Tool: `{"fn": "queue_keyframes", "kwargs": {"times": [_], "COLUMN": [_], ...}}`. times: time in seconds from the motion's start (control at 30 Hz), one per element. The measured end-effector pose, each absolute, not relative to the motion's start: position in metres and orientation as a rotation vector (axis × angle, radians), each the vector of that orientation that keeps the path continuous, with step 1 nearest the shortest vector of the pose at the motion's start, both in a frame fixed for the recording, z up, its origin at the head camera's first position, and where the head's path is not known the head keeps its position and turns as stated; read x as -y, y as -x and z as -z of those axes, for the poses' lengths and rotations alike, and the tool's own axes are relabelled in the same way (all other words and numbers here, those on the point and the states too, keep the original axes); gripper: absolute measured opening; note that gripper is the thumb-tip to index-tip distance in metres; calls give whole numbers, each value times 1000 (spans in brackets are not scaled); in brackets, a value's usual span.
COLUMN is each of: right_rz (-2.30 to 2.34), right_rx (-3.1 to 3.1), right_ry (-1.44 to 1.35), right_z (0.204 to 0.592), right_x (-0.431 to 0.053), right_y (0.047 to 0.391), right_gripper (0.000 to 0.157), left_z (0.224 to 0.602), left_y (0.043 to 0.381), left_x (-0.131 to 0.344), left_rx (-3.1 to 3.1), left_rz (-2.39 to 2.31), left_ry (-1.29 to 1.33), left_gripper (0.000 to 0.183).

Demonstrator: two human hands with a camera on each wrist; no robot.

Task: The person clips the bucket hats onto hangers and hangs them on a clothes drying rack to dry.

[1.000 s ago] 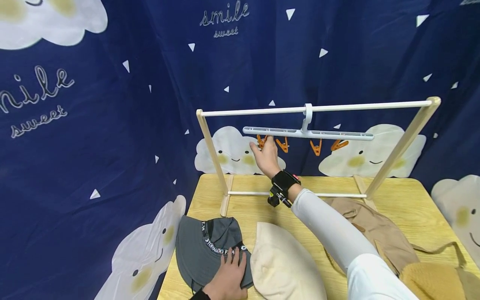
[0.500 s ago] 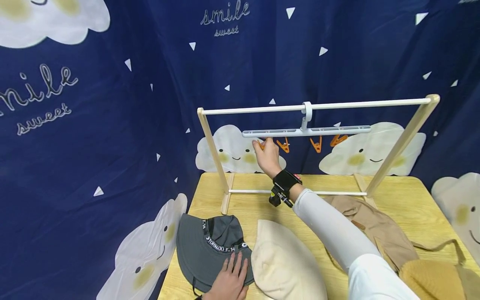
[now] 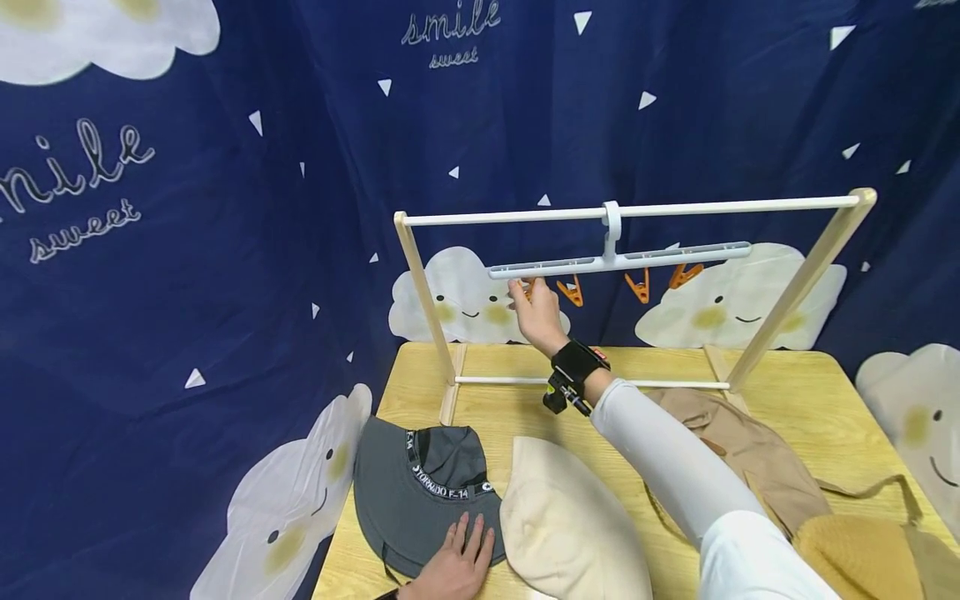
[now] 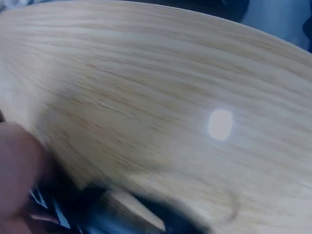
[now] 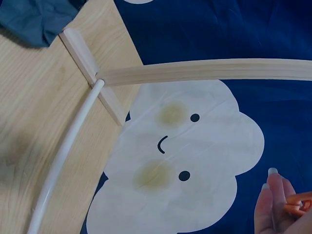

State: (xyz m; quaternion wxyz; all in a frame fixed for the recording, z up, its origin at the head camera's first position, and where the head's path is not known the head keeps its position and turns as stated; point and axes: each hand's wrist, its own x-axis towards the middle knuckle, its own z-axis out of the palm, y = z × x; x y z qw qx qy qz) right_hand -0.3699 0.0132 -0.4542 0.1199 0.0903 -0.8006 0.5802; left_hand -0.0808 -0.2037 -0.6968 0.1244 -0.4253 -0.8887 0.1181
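My right hand (image 3: 542, 317) reaches up to the left part of a pale hanger (image 3: 570, 267) and pinches an orange clip (image 5: 298, 204) that hangs below the bar; the fingers cover most of it. Several more orange clips (image 3: 638, 287) dangle farther right along the hanger. Down at the table's front left, my left hand (image 3: 459, 560) rests on the brim of a dark grey hat (image 3: 408, 521) with lettered trim, fingers extended. In the left wrist view, part of that hand (image 4: 19, 168) and dark fabric appear blurred at the lower left.
A wooden rack with a white top rail (image 3: 495, 218) bears the hanger. Beside the grey hat lies a cream hat (image 3: 566, 521). At the right are a tan hat (image 3: 750, 454) and a mustard one (image 3: 855, 550), on the wooden table (image 3: 495, 417).
The hanger has swung, its right end now higher. My left hand has slid slightly down the hat's brim. The right hand stays at the left clip, its fingers closer about it.
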Motion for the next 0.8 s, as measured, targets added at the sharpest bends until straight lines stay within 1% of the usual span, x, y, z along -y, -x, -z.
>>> {"fn": "queue_keyframes", "kwargs": {"times": [0.1, 0.17, 0.23, 0.37, 0.43, 0.57, 0.7, 0.8], "right_rz": [-1722, -1734, -1740, -1729, -1729, -1768, -1783, -1790], "right_rx": [2336, 2340, 2351, 2360, 2360, 2347, 2350, 2351], "right_ry": [-287, -295, -299, -324, -337, -375, -425, -458], "right_z": [454, 455, 456, 458, 458, 458, 455, 453], "right_x": [-15, -16, -17, -18, -19, -23, -27, -27], "right_y": [371, 371, 370, 370, 369, 367, 365, 365], "right_gripper": [37, 35, 32, 28, 27, 28, 29, 29], "left_z": [691, 689, 691, 701, 708, 718, 722, 720], "left_y": [82, 83, 84, 84, 84, 83, 82, 82], "left_x": [202, 202, 202, 204, 206, 213, 217, 218], "left_rx": [2621, 2628, 2595, 2486, 2444, 2431, 2451, 2499], "left_rz": [-396, -402, -391, -323, -260, -119, -76, -24], "left_ry": [1254, 1253, 1239, 1160, 1113, 1063, 1028, 1000], "left_gripper": [66, 64, 57, 38, 33, 35, 39, 47]}}
